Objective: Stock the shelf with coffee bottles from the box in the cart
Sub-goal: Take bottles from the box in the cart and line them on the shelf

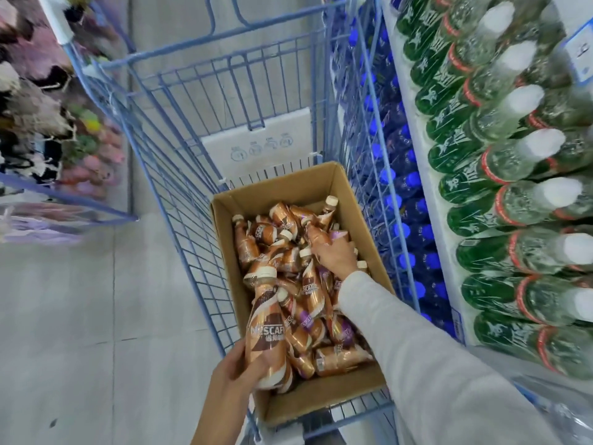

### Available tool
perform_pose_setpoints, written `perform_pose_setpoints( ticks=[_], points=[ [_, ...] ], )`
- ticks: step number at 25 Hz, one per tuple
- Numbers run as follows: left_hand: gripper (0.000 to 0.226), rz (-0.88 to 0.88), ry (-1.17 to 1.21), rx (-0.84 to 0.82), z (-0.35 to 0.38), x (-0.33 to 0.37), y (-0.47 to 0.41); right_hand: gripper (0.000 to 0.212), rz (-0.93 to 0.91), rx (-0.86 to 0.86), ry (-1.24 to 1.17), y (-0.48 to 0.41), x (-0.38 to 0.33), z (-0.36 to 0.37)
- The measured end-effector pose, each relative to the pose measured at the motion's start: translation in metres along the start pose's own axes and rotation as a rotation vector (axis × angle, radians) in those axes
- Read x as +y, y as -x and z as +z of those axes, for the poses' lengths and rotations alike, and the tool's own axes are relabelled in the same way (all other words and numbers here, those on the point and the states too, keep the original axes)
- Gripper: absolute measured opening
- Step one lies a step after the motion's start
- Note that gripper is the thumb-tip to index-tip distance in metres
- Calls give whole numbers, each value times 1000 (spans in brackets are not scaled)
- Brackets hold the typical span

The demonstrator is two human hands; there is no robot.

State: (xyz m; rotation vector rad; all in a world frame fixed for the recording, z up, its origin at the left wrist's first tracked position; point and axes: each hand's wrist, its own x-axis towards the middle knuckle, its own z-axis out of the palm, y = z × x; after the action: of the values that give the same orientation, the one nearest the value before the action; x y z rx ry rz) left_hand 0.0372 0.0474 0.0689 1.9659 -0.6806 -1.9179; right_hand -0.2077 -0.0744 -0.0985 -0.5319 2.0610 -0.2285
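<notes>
An open cardboard box (324, 395) sits in the blue wire cart (179, 200), filled with several brown coffee bottles lying loose. My left hand (236, 364) grips one coffee bottle (268, 329) by its base at the box's near left corner, cap pointing away from me. My right hand (335, 253) reaches deep into the box and grips another coffee bottle (317, 236) in the pile. The shelf (426, 162) runs along the right of the cart.
The shelf on the right carries rows of green-labelled water bottles (500, 187) with white caps, and blue-capped bottles (404, 226) lower down. A white box (260, 142) lies flat at the cart's far end. Plush goods (38, 117) fill the left; grey tiled floor (96, 316) lies between.
</notes>
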Motion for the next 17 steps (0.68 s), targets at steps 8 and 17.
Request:
perform_pose_setpoints(
  ticks=[8,17],
  points=[
    [48,133,-15,-210,45,31,29,50,-68,-423,-921,178,81,-83],
    [41,338,-110,-452,118,25,112,46,-286,-54,-1350,343,174,-168]
  ],
)
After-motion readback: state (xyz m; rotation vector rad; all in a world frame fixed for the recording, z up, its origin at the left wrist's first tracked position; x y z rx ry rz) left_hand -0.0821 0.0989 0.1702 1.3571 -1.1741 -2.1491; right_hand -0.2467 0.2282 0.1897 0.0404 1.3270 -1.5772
